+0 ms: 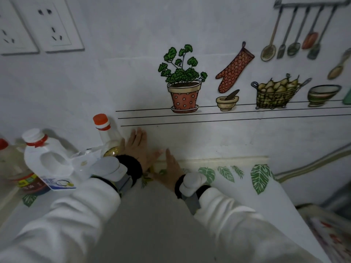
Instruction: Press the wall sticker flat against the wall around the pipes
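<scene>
The wall sticker (190, 137) is a pale sheet printed with a potted plant, an oven mitt, a fruit basket and hanging utensils above three black shelf lines. My left hand (137, 147) lies flat with fingers spread on the sticker's lower left part, just under the lowest line. My right hand (171, 168) rests open beside it, fingers pointing at the seam where the wall meets the counter. A pipe-like strip (218, 160) runs along the wall's base to the right of my hands. Both wrists carry white devices on dark bands.
A white jug (47, 160) and a clear bottle with an orange cap (106, 133) stand at the left, close to my left hand. Two wall sockets (53, 27) sit top left. A leaf-printed sheet (247, 179) covers the counter at the right.
</scene>
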